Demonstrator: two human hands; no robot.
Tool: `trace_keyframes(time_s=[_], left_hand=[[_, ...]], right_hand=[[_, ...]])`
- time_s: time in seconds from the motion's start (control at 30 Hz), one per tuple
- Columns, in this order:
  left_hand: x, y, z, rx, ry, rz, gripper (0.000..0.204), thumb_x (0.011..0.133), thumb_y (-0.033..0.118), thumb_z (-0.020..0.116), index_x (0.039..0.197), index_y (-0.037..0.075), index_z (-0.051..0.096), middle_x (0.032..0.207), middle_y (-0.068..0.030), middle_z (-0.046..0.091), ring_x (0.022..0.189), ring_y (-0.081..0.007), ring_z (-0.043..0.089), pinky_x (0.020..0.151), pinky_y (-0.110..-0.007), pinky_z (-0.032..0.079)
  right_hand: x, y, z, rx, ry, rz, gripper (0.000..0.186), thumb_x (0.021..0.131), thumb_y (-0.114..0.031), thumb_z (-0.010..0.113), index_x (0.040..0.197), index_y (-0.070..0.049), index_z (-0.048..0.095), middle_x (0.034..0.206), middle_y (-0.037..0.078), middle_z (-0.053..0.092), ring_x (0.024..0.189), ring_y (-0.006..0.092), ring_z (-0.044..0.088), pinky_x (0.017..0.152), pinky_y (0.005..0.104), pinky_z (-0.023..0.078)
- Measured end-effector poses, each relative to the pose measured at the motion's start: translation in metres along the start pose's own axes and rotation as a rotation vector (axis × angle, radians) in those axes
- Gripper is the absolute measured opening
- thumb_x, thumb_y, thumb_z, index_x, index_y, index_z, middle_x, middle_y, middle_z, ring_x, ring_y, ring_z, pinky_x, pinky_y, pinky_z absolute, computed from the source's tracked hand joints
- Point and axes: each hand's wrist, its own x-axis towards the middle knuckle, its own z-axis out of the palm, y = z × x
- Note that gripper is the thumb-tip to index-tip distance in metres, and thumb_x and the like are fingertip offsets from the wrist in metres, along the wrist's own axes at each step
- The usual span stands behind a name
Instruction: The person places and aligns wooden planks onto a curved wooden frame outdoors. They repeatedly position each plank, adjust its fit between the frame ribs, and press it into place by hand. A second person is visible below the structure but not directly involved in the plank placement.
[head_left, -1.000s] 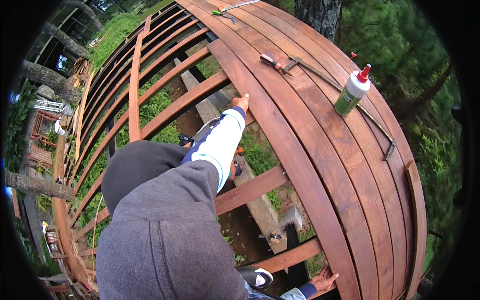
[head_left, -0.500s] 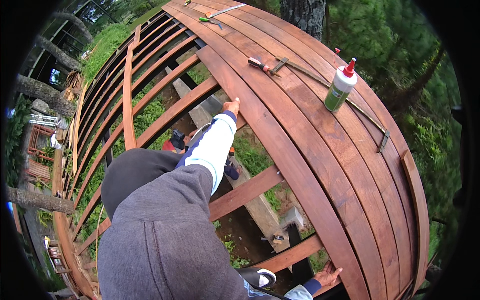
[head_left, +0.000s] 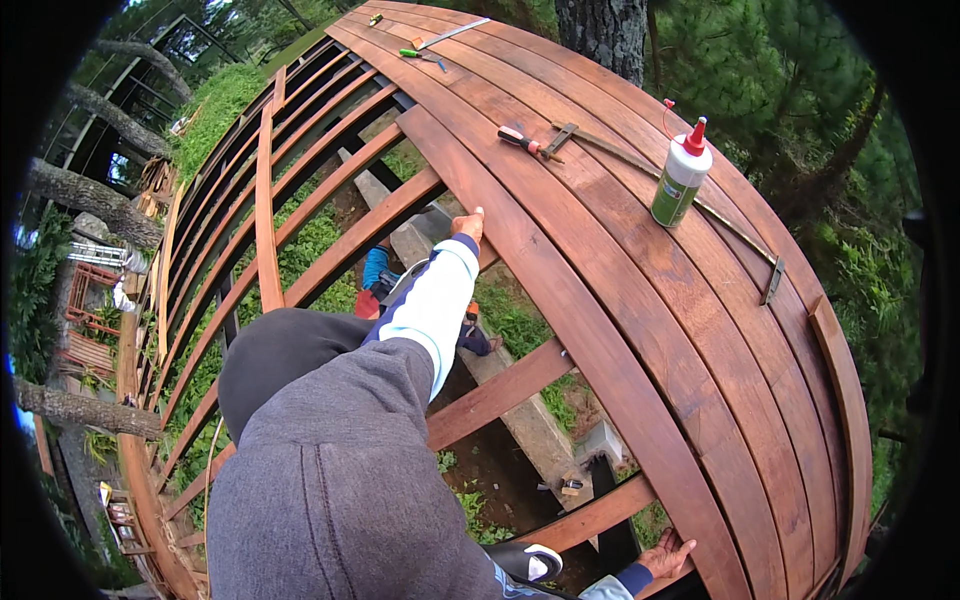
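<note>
Loosely, right hand [head_left: 666, 555] half open against the plank [head_left: 590, 345]

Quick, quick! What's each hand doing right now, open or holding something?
Left hand: closed on the edge of the brown board, thumb on top.
Right hand: at the same board's edge; whether it grips can't be told.

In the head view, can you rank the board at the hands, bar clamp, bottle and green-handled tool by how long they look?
Largest to smallest by visible length:
1. Board
2. Bar clamp
3. Bottle
4. Green-handled tool; farther away, so its true size is unsure
</note>
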Motion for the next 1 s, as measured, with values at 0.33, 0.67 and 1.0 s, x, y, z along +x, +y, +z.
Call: trace_keyframes(time_s=[0.33, 0.67, 1.0], left_hand=[[-0.005, 0.004, -0.001, 0.003, -0.003, 0.008, 0.044, 0.087, 0.028, 0.063, 0.1, -0.014, 0.059, 0.107, -0.0214, 0.063, 0.094, -0.0275, 0.061, 0.085, -0.036, 0.047], [-0.006, 0.002, -0.002, -0.048, -0.027, 0.04, 0.042, 0.087, 0.03, 0.063, 0.09, -0.013, 0.062, 0.094, -0.0158, 0.067, 0.081, -0.0216, 0.061, 0.076, -0.034, 0.047], [-0.017, 0.011, -0.004, -0.143, -0.115, -0.054, 0.043, 0.088, 0.025, 0.063, 0.111, -0.011, 0.058, 0.114, -0.0153, 0.061, 0.101, -0.0212, 0.058, 0.091, -0.032, 0.042]], right_hand=[[-0.005, -0.002, 0.004, -0.004, -0.021, 0.004, 0.052, 0.082, -0.039, 0.069, 0.116, -0.003, 0.054, 0.112, 0.008, 0.06, 0.101, 0.021, 0.055, 0.091, 0.0362, 0.044], [0.02, 0.009, -0.016, 0.015, -0.048, 0.019, 0.05, 0.078, -0.035, 0.073, 0.112, -0.003, 0.056, 0.11, 0.009, 0.061, 0.098, 0.0212, 0.056, 0.087, 0.036, 0.046], [0.016, 0.009, -0.012, 0.019, -0.027, -0.017, 0.053, 0.079, -0.038, 0.072, 0.116, -0.003, 0.054, 0.114, 0.008, 0.059, 0.105, 0.0224, 0.053, 0.094, 0.0378, 0.042]])
